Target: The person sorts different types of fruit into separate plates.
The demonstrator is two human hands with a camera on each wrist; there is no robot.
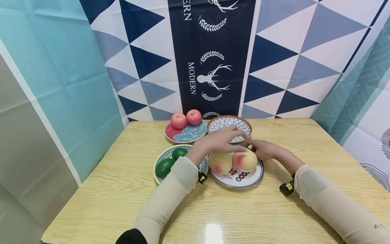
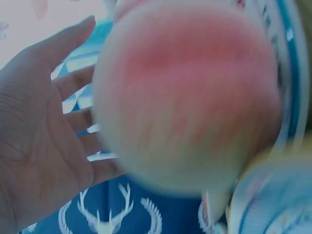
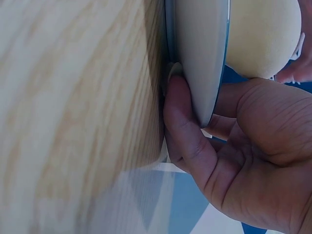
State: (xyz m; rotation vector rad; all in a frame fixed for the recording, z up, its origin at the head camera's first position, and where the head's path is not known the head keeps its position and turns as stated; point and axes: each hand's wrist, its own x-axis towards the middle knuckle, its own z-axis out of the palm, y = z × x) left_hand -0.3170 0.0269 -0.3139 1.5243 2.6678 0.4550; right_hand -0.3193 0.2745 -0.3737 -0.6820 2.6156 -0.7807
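Two yellow peaches with red blush, a left one [image 1: 220, 163] and a right one [image 1: 244, 160], lie on a white plate [image 1: 240, 184] with a dark rim. Over the plate's far side reaches my left hand [image 1: 223, 139], fingers extended and apart. In the left wrist view, that hand [image 2: 39, 131] is beside a large blurred peach [image 2: 190, 97]; whether it touches is unclear. My right hand [image 1: 264, 149] is at the plate's right edge. The right wrist view shows this hand [image 3: 243, 146] pinching the rim of the plate [image 3: 200, 63], one digit at the underside.
Left of the peaches, dark green oval fruits [image 1: 164, 167] lie in a patterned bowl [image 1: 166, 154], partly behind my left forearm. Two red apples [image 1: 194, 117] sit on a red and blue plate [image 1: 192, 135] at the back. A brown-rimmed bowl [image 1: 213, 126] stands behind my left hand.
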